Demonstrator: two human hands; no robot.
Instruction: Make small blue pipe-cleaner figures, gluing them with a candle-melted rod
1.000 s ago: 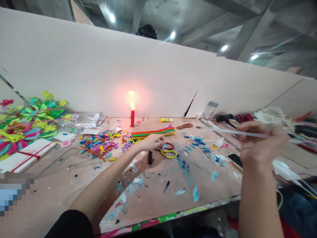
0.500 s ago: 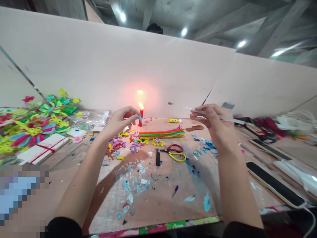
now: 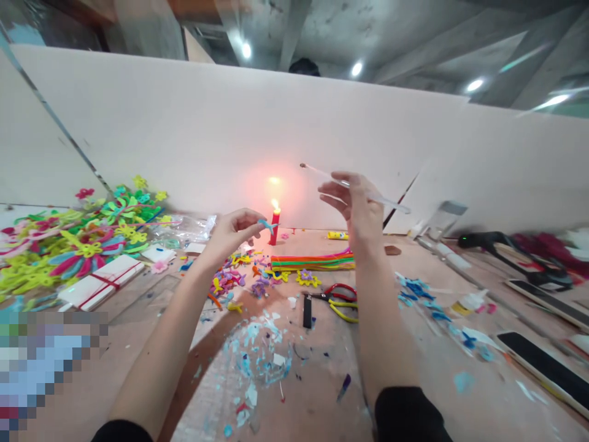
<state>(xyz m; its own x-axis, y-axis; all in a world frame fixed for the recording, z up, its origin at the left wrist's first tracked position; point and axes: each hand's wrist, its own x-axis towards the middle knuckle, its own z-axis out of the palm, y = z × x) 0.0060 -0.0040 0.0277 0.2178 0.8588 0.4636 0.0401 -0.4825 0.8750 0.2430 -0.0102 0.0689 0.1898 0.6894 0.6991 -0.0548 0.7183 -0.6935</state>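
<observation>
My left hand (image 3: 234, 233) pinches a small light-blue fuzzy pipe-cleaner piece (image 3: 267, 225) between thumb and fingertips, just left of a lit red candle (image 3: 275, 231). The piece overlaps the candle in view; whether they touch I cannot tell. Raised to the right of the flame is my right hand (image 3: 361, 205), its fingers closed on a thin clear glue stick (image 3: 317, 172). The stick's dark tip points up and left, above and right of the flame. Under the hands lie a bundle of coloured pipe cleaners (image 3: 313, 263) and scissors (image 3: 338, 301), both partly hidden by my right arm.
Fuzzy flowers (image 3: 87, 239) pile up at the left beside a white box (image 3: 103, 281) tied with red string. Small coloured pieces (image 3: 230, 279) and blue scraps (image 3: 257, 350) litter the tabletop. Blue pieces (image 3: 421, 294) and a small bottle (image 3: 468, 302) lie right. A white partition (image 3: 207, 135) stands behind.
My right hand has moved left toward the candle, bringing the glue stick's dark tip nearer the flame. My left hand still holds the blue piece by the candle. The view has shifted slightly.
</observation>
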